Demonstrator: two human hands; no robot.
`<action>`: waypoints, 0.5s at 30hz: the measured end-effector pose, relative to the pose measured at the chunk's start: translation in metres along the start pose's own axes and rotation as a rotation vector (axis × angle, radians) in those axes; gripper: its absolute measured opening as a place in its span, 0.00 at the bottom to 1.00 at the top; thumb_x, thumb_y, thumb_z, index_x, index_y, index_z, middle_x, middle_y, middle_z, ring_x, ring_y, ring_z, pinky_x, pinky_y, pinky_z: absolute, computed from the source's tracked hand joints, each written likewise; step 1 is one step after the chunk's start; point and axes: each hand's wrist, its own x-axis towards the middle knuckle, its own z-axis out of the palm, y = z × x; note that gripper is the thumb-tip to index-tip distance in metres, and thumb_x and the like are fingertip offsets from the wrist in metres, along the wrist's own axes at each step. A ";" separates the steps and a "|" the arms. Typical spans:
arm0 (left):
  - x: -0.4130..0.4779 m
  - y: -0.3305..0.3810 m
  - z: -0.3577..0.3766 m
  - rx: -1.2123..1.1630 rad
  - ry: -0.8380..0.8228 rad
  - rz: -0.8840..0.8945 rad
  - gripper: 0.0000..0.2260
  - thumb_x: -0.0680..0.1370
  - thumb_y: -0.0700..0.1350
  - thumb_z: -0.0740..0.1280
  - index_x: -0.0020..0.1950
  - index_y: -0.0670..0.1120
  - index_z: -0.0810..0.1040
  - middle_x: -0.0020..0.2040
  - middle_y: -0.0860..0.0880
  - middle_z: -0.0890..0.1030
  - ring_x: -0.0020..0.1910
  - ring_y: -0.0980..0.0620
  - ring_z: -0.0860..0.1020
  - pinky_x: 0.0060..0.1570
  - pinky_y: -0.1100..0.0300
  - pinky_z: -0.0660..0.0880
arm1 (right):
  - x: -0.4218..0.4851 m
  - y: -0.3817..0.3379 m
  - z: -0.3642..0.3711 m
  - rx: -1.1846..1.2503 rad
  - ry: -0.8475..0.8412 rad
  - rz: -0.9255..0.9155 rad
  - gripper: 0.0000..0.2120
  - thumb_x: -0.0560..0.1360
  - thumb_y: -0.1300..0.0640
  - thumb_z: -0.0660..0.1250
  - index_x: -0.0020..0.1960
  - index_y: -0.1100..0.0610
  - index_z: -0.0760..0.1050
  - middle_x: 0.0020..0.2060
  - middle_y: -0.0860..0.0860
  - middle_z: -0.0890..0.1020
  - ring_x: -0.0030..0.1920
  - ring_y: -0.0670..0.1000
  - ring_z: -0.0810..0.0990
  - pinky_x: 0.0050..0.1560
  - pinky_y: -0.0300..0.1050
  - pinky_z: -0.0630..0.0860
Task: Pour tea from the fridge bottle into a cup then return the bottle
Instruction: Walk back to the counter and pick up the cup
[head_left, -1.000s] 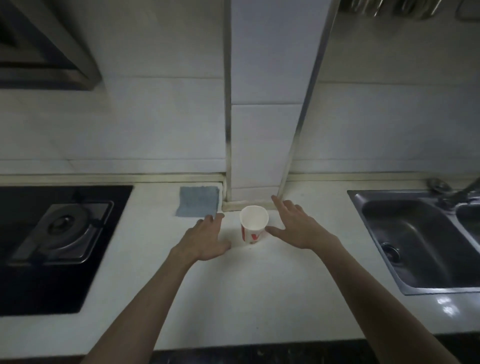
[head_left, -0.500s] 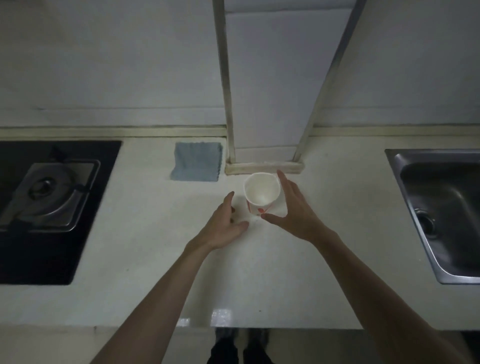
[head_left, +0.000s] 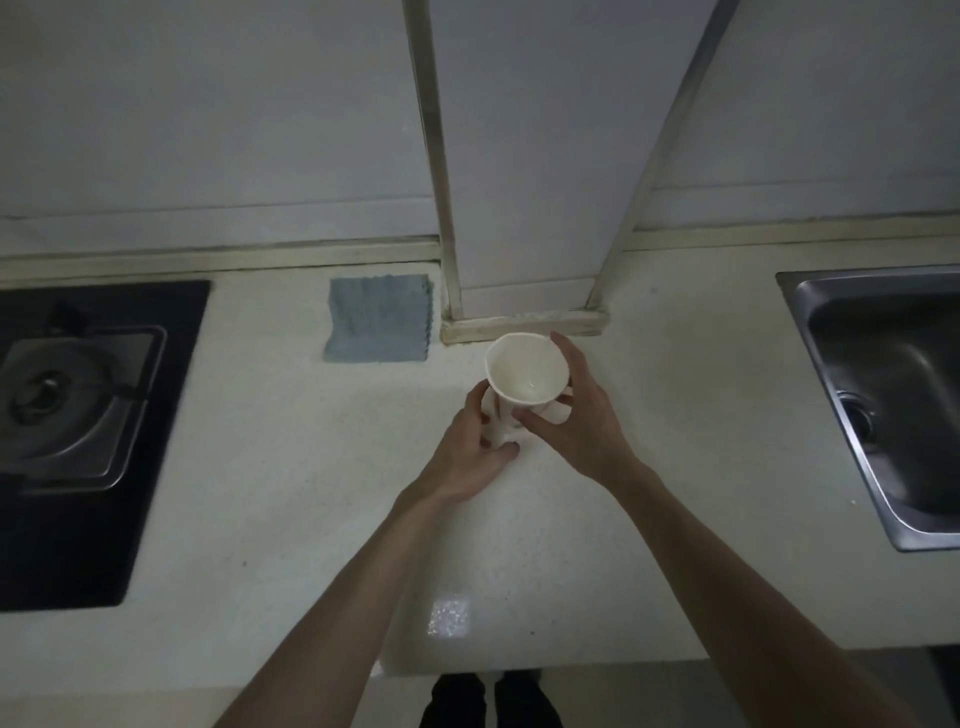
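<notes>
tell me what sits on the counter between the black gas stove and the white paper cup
In the head view, a folded grey-blue cloth lies between the black gas stove and the white paper cup, back near the wall; otherwise that stretch of the white countertop is bare.

No text or label can be read.

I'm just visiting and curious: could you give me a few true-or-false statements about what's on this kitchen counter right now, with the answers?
1. Both hands are on the paper cup. True: the left hand holds it low, the right hand wraps its side.
2. The cup is full of tea. False: its inside looks empty.
3. A blue cloth lies left of the cup. True.
4. The sink is on the left. False: it is on the right; the stove is on the left.
5. A bottle stands on the counter. False: none is visible.
</notes>
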 end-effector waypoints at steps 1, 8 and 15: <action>0.000 0.001 -0.002 -0.026 0.000 -0.004 0.37 0.77 0.42 0.70 0.79 0.52 0.51 0.67 0.47 0.69 0.64 0.44 0.74 0.57 0.56 0.73 | 0.000 -0.003 -0.002 0.000 0.014 -0.016 0.46 0.69 0.54 0.78 0.77 0.56 0.55 0.70 0.55 0.70 0.64 0.51 0.72 0.59 0.45 0.74; -0.004 0.025 -0.013 -0.354 -0.014 -0.024 0.35 0.75 0.37 0.72 0.75 0.55 0.59 0.70 0.44 0.71 0.59 0.47 0.78 0.55 0.51 0.80 | -0.002 -0.035 -0.019 0.009 0.071 -0.111 0.46 0.69 0.52 0.78 0.78 0.55 0.54 0.71 0.53 0.69 0.64 0.48 0.71 0.56 0.38 0.78; -0.017 0.042 -0.022 -0.492 -0.047 0.056 0.34 0.73 0.33 0.72 0.75 0.51 0.64 0.67 0.40 0.73 0.63 0.42 0.77 0.53 0.52 0.82 | -0.015 -0.068 -0.037 -0.027 0.142 -0.141 0.47 0.69 0.51 0.77 0.78 0.55 0.52 0.69 0.44 0.66 0.65 0.47 0.71 0.55 0.39 0.79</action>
